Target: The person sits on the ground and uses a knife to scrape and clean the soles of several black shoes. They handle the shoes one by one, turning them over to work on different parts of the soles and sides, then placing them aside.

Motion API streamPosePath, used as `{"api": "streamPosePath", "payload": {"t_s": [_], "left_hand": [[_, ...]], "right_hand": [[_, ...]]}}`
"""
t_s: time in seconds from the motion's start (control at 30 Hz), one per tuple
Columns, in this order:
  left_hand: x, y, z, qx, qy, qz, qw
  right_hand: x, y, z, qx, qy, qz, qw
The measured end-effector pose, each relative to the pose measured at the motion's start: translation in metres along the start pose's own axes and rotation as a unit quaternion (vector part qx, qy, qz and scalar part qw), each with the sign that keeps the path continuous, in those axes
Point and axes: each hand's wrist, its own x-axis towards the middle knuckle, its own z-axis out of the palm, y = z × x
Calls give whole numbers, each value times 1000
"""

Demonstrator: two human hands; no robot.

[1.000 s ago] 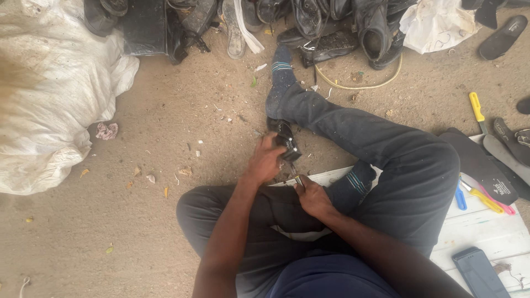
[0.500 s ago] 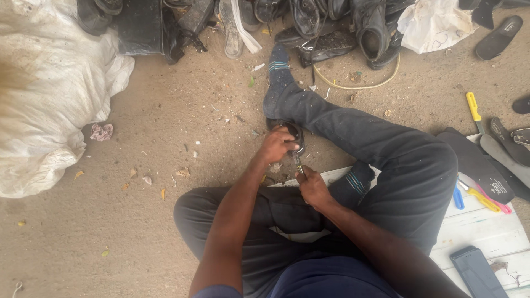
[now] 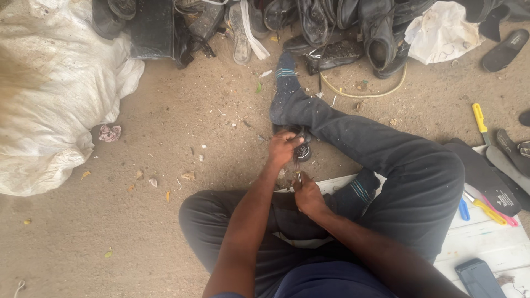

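The left hand (image 3: 284, 148) clamps a small black shoe (image 3: 301, 150) on the sandy floor (image 3: 182, 127) beside the outstretched leg (image 3: 353, 138); just below the shoe, the right hand (image 3: 307, 193) grips a thin tool (image 3: 298, 175)

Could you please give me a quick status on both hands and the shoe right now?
Left hand gripping the dark shoe on the ground. Right hand closed on a small tool pointed at it. Nothing between the hands.

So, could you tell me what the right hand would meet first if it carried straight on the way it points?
The right hand points up-frame with a thin tool. Just ahead lies the dark shoe gripped by the left hand, so probably the shoe, though depth is unclear.
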Motion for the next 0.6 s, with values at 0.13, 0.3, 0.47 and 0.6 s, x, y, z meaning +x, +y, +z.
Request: {"api": "streamPosePath", "payload": {"t_s": [0.13, 0.3, 0.47, 0.6], "left_hand": [[1, 8, 9, -1, 31, -47, 998], [-16, 17, -31, 246, -65, 277, 927], [-34, 48, -70, 561, -169, 417, 695], [-47, 51, -57, 598, -170, 423, 659]], "right_hand": [[10, -4, 5, 51, -16, 25, 998], [20, 6, -15, 61, -69, 47, 995], [12, 20, -54, -181, -87, -93, 975], [8, 7, -84, -319, -108, -114, 935]]}}
